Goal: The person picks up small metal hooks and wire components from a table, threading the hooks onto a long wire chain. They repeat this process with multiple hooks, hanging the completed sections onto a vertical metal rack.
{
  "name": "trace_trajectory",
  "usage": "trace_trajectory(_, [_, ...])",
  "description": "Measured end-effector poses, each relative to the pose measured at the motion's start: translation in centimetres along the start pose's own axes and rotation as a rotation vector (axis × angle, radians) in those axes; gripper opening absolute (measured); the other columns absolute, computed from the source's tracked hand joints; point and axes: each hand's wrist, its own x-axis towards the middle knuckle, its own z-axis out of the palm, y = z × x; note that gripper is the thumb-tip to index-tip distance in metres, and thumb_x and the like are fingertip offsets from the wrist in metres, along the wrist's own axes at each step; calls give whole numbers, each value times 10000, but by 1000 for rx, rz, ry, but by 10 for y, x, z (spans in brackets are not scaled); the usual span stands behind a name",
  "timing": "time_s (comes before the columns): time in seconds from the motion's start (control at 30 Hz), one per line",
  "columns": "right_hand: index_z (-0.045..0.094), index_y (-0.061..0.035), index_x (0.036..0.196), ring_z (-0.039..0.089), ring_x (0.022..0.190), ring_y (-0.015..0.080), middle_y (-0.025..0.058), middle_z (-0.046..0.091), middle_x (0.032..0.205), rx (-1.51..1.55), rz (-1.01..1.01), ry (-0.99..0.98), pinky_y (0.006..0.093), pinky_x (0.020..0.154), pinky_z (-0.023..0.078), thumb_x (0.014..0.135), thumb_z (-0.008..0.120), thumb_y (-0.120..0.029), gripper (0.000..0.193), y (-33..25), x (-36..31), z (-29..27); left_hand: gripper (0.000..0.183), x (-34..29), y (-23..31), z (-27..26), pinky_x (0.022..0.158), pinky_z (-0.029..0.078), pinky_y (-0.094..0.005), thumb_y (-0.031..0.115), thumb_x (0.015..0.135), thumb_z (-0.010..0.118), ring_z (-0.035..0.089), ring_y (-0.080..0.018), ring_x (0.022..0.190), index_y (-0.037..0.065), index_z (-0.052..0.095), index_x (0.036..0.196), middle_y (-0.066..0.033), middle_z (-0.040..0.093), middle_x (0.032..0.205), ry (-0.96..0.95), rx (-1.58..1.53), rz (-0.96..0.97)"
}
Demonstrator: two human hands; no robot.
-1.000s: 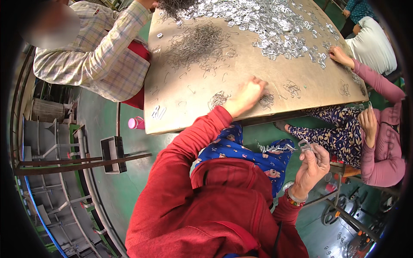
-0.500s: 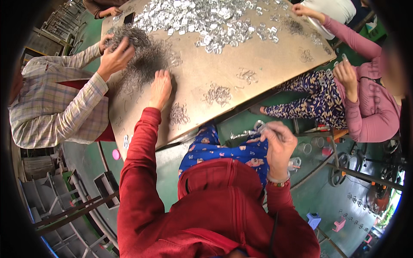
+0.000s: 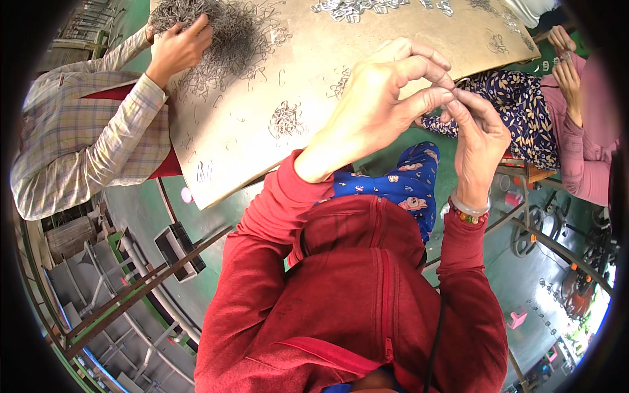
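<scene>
My left hand (image 3: pixel 377 98) is raised past the table's near edge, its thumb and fingers curled into a pinch. Its fingertips meet those of my right hand (image 3: pixel 481 141), which is pinched too. Whatever sits between the fingertips is too small and covered to make out. Below and left of my left hand, a small heap of bent wire pieces (image 3: pixel 286 121) lies on the brown tabletop (image 3: pixel 255 147). Another little heap of wire pieces (image 3: pixel 338 85) is partly hidden behind my left hand.
A large tangled mound of wire pieces (image 3: pixel 226 39) lies at the far left, under a co-worker's hand (image 3: pixel 180 51). Shiny metal buckles (image 3: pixel 354 9) spread along the far side. At right, another person's hands (image 3: pixel 567 69) are close together. A pink stool (image 3: pixel 517 319) stands on the floor.
My left hand has left the tabletop and come right to meet my right hand, which has risen slightly. The shiny metal pieces by my right hand no longer show. The view has shifted.
</scene>
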Motion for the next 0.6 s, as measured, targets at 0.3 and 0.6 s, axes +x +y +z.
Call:
trace_trajectory(0.3, [647,32,934,623,671,105,57,654,793,106,-89,-48,179,577,469,785,663,25,150,-2,22,12,100,14,-5,20,800,441,-339,76,773,651,560,-245,922,37,622,861,-101,603,974,115,222,144])
trace_trajectory(0.6, [641,19,948,614,656,94,62,658,795,51,-14,-81,170,536,452,792,666,-4,160,0,31,10,79,12,-10,16,840,401,-371,60,770,627,522,-269,964,48,620,848,-117,585,970,99,223,124])
